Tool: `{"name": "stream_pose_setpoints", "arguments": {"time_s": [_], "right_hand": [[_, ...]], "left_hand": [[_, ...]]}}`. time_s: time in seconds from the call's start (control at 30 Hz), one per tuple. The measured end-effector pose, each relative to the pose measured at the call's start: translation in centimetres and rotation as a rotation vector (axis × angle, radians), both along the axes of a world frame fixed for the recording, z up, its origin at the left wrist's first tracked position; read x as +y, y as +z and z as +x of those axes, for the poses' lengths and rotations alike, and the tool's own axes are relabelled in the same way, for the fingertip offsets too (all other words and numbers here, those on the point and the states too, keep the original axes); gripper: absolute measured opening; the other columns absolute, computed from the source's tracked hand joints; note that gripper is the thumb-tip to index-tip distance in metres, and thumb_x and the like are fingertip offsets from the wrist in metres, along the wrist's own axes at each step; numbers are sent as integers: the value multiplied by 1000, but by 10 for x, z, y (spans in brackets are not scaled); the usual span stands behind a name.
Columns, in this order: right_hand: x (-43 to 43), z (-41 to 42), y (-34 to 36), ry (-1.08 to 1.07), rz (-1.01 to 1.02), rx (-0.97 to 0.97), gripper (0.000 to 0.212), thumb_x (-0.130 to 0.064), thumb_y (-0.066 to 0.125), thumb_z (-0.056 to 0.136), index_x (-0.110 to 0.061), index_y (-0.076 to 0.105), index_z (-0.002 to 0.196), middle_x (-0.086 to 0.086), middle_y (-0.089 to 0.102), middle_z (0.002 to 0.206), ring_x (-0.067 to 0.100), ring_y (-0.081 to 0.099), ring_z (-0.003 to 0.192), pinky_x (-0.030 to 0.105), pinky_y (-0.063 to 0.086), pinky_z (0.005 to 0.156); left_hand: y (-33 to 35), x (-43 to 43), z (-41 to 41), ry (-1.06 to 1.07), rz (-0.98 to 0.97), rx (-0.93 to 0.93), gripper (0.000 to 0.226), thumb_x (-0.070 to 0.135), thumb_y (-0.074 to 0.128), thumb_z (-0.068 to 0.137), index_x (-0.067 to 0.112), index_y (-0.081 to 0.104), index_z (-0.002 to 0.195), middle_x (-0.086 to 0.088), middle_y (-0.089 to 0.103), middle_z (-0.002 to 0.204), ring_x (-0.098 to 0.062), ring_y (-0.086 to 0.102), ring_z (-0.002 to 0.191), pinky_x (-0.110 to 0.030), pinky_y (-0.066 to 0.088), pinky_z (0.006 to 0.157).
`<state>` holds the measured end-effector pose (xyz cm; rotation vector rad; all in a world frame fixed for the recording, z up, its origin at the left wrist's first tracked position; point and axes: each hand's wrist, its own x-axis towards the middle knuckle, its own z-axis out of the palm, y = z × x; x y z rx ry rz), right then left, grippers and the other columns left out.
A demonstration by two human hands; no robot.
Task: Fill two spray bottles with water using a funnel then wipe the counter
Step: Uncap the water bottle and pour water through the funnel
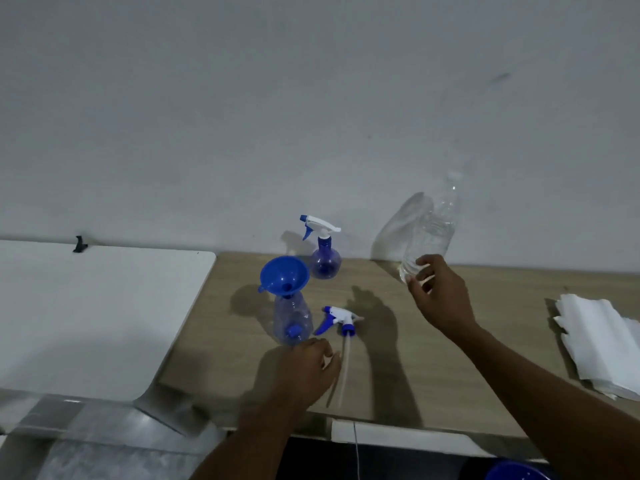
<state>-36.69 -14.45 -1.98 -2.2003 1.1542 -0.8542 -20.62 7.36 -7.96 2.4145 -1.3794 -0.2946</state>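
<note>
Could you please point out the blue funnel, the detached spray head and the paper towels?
blue funnel (282, 271): head view, inner bowl wall.
detached spray head (341, 314): head view, white body.
paper towels (595, 337): head view, top sheet.

Exposure dim overall, cool grey-blue cast; wall reads flat grey. Light source off to my right: all shadows fall leftward. My right hand casts dark, soft-edged shadow on counter; my left hand likewise, own outline slightly smeared. Pale shadow of clear bottle on wall; its top lost in motion blur. Faint shadow beside spray bottle. White board and paper stack brightest zones, detail washed. Straight edges bowed by wide lens; lower-left corner blurred.
</note>
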Motion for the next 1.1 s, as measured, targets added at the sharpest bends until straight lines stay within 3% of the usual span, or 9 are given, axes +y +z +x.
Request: {"name": "stream_pose_setpoints", "arguments": {"time_s": [0.07,0.2,0.4,0.6,0.7,0.77,0.83,0.97,1.1], "right_hand": [[-35,-4,31,-33,-99,-31,34,-35,67,89,-24,51,117,-3,63,95,13,65,70,36,52,70],[-103,1,87,-59,-213,40,52,-41,64,90,-22,41,132,7,51,123,25,63,92,35,48,75],[-159,14,110,48,-77,416,59,-60,52,92,-30,33,139,16,49,129,39,59,109,47,50,89],[-152,12,117,123,-206,398,39,-49,53,95,-16,42,113,11,63,101,34,59,84,37,46,72],[-130,4,118,211,-300,409,33,-47,53,94,-18,42,105,6,65,90,30,60,75,38,51,68],[-113,-2,117,250,-342,388,31,-49,53,92,-21,43,103,2,64,85,27,58,71,38,51,68],[-97,-8,118,278,-353,367,31,-50,53,92,-22,45,103,-1,63,85,25,58,72,37,50,69],[-67,-25,116,299,-292,353,32,-53,52,92,-23,45,102,-1,62,84,26,57,75,37,49,71],[-42,-38,117,333,-274,378,40,-66,47,91,-27,41,95,-8,52,72,22,54,72,31,39,58]], "left_hand": [[13,-38,-20,-31,-65,82,26,49,54,95,26,65,96,8,67,87,-4,58,75,-16,35,58],[25,-122,-43,-30,-181,182,33,50,64,86,21,64,103,6,65,103,-14,62,98,-30,47,79],[46,-209,-64,-29,-97,456,82,52,77,78,23,37,143,1,43,146,-25,46,135,-31,39,101],[48,-237,-76,18,-192,606,118,45,89,69,22,11,155,1,41,152,-22,45,139,-29,38,101],[55,-234,-80,35,-262,599,131,55,90,59,27,6,156,0,30,159,-23,39,144,-39,41,111],[54,-231,-80,22,-289,588,132,69,86,51,30,13,154,2,38,154,-19,46,137,-43,46,109],[49,-225,-77,26,-250,531,126,83,78,44,31,25,146,8,52,137,-13,57,123,-34,52,100],[43,-192,-80,28,-262,530,117,71,87,41,35,36,139,14,60,122,-8,62,109,-31,53,94],[39,-164,-82,-13,-167,429,115,88,77,38,34,39,133,12,62,122,-10,62,110,-37,57,93]]}}
